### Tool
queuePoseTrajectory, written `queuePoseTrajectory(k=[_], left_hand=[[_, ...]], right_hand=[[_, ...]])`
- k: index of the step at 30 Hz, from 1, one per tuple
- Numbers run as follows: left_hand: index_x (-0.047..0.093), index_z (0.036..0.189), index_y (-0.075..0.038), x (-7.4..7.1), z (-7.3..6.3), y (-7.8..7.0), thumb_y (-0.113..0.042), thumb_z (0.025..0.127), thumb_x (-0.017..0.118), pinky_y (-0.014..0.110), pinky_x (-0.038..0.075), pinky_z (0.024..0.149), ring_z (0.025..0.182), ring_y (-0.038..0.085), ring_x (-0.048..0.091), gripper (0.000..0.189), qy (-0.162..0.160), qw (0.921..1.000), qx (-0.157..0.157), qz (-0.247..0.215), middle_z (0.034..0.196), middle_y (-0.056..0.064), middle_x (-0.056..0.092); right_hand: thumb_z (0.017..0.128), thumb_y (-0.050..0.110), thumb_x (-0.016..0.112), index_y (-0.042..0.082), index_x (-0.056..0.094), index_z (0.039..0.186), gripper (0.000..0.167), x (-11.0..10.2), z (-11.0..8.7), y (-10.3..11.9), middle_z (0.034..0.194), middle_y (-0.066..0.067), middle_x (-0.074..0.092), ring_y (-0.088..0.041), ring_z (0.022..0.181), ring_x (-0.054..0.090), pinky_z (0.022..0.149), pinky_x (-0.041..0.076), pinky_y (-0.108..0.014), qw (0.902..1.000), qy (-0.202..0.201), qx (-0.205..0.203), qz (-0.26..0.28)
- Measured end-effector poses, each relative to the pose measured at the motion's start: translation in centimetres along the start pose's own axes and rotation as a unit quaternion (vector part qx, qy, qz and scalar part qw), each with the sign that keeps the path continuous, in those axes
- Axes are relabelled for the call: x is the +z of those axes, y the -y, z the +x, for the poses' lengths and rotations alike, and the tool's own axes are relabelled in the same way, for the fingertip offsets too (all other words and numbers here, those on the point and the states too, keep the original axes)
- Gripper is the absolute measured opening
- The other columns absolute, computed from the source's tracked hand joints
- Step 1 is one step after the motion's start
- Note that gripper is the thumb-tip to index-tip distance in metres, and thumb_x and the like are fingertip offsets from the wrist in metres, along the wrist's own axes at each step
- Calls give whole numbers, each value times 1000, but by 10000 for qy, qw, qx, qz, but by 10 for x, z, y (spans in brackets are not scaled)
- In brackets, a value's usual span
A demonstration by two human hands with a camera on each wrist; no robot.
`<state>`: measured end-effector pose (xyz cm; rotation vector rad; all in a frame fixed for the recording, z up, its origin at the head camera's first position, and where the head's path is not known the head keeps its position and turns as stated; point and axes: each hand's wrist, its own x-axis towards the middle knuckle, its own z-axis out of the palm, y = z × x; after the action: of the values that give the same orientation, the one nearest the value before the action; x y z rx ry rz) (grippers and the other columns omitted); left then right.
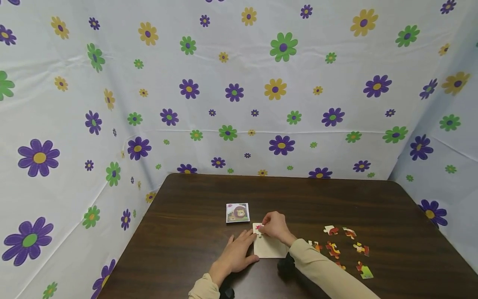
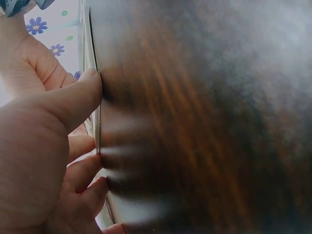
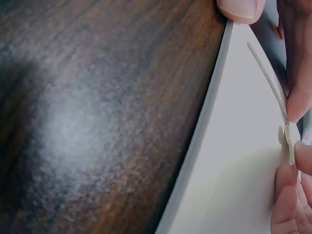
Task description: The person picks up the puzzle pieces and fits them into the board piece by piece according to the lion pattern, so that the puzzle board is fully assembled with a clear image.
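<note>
A pale square puzzle board [image 1: 271, 248] lies on the table. My left hand [image 1: 235, 253] lies spread along its left side, with the thumb [image 3: 240, 9] at the near left corner. Over the board's far left part, my right hand [image 1: 275, 228] pinches a jigsaw piece [image 3: 289, 141] between thumb and fingers, its printed face mostly hidden. A piece with a pink print [image 1: 257, 227] shows at the far left corner. In the right wrist view, the thin edge of a laid piece [image 3: 265, 75] runs beside the pinched one.
A small lion picture card [image 1: 237, 213] lies beyond the board to the left. Several loose jigsaw pieces [image 1: 333, 250] are scattered right of the board, some partly behind my right sleeve [image 1: 328, 270]. The dark wooden table [image 1: 186, 216] meets a flowered cloth backdrop [image 1: 254, 153].
</note>
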<state>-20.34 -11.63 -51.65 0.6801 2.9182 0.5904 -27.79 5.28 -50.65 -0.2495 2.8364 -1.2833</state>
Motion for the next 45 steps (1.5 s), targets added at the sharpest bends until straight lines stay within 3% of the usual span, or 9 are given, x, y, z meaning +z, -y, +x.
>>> queuePoseTrajectory(k=[22, 38, 45], left_hand=[[49, 139, -8, -1, 1, -3, -39, 85, 71, 61, 30, 103, 135, 30, 39, 66, 31, 10000, -58, -2, 146, 10, 44], [49, 139, -8, 1, 2, 0, -39, 84, 71, 61, 31, 102, 135, 31, 39, 67, -12, 10000, -16, 18, 146, 10, 45], [49, 139, -8, 3, 2, 0, -37, 84, 72, 61, 32, 102, 135, 30, 39, 66, -12, 10000, -11, 24, 146, 9, 45]], right_hand=[[69, 4, 79, 5, 61, 69, 18, 3, -3, -3, 58, 3, 50, -10, 53, 46, 47, 37, -23, 9989, 36, -384, -258], [71, 7, 80, 4, 58, 69, 22, 4, -3, -7, 60, 1, 46, -12, 55, 42, 47, 33, -24, 9995, 33, -231, -220], [76, 6, 78, 5, 54, 72, 24, 7, -4, -7, 59, 2, 43, -10, 52, 39, 46, 30, -23, 9981, -17, -512, -355]])
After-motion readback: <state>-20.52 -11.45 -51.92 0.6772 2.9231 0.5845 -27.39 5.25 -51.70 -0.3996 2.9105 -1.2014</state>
